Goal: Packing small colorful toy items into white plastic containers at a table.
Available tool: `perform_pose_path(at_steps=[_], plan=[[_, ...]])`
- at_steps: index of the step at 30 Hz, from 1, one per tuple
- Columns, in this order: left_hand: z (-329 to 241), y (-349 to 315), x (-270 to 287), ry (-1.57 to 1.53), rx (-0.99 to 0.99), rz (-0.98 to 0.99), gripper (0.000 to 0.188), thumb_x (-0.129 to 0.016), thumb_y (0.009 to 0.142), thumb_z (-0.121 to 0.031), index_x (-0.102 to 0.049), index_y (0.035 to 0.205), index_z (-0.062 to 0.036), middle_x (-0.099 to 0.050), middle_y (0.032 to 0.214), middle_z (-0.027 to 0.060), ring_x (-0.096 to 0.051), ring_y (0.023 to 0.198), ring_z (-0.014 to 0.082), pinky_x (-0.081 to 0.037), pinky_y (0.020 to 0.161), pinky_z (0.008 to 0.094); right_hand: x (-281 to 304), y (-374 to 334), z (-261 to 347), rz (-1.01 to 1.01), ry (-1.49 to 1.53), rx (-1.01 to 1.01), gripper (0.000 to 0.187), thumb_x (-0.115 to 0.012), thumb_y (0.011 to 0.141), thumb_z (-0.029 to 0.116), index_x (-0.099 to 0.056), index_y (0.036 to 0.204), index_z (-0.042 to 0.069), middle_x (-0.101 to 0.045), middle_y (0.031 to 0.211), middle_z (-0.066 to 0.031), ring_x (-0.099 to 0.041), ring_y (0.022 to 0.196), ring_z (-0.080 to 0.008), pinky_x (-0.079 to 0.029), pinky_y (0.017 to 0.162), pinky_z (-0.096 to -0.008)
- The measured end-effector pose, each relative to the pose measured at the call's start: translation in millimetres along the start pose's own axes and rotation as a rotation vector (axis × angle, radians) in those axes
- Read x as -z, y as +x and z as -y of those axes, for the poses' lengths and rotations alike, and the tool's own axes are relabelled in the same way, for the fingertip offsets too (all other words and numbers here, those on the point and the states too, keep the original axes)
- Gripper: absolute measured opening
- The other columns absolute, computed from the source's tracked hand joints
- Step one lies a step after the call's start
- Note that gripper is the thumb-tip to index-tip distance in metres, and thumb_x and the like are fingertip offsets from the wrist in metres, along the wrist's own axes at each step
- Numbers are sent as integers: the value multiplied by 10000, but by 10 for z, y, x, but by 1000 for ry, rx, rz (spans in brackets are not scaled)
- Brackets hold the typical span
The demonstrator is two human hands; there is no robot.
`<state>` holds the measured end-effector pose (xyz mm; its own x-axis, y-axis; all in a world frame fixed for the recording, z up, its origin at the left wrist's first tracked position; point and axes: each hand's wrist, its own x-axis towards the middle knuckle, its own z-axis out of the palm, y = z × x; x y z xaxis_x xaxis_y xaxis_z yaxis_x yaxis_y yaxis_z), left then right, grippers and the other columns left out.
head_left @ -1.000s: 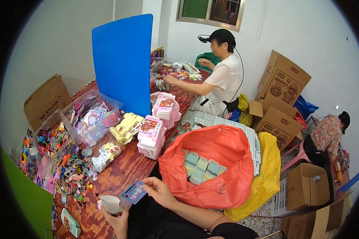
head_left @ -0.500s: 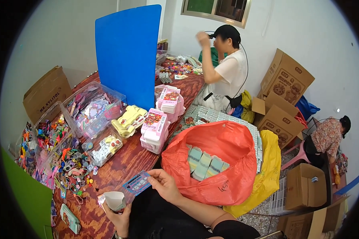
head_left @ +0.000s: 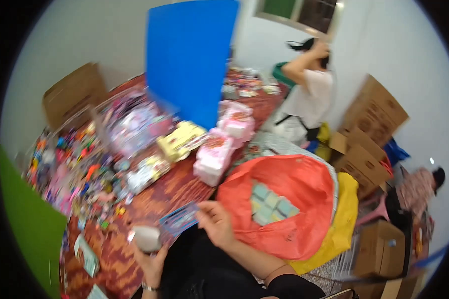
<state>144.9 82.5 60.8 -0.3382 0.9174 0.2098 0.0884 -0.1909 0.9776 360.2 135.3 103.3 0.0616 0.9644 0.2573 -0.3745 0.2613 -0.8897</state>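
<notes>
My left hand point(head_left: 149, 265) is wrapped round a small white paper box point(head_left: 147, 238), its open top facing up. Between the thumb and fingers of my right hand point(head_left: 216, 224) is a flat blue printed packet point(head_left: 177, 220), held just right of the box. Both hands are over the front of the red-brown patterned table point(head_left: 157, 202). Close to my right forearm stands a large red plastic bag point(head_left: 294, 239), with several pale green packs point(head_left: 272, 203) inside. The picture is blurred, so print and small details do not show.
Clear tubs point(head_left: 134, 132) and a heap of small colourful trinkets point(head_left: 80, 184) cover the left. Stacked pink boxes point(head_left: 214, 157) and yellow cards point(head_left: 182, 139) lie before a blue board point(head_left: 189, 60). Cardboard boxes point(head_left: 361, 154) and two other people point(head_left: 312, 89) are at the right.
My view has swung, shifting the scene mostly rightward. Both hands keep hold of the box and packet. The nearer person has turned, with a raised arm now at the head.
</notes>
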Motion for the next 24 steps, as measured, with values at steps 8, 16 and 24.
perform_pose_path(at_steps=[8,16,24], plan=[[19,132,1,375,-276,-9,678,-895,675,-159,-562,1243,1,-631,1101,164,-641,999,320,-530,845,401,-105,74,336,89,-318,350,214,-602,919,-93,-587,1109,4,-615,885,-61,-578,737,-100,-495,645,-238],[-42,47,230,578,-386,-99,701,-905,685,-142,-530,1262,-2,-655,1122,141,-675,993,241,-548,853,358,-559,194,171,473,-558,728,270,-719,804,-109,-702,1040,22,-704,922,-111,-677,743,-220,-530,623,-274],[14,65,220,477,-271,-16,648,-918,688,-197,-578,1205,-5,-623,1093,134,-632,990,265,-518,871,380,-519,205,103,515,-660,768,343,-759,783,-24,-722,1108,77,-700,947,-122,-704,785,-269,-583,671,-357]])
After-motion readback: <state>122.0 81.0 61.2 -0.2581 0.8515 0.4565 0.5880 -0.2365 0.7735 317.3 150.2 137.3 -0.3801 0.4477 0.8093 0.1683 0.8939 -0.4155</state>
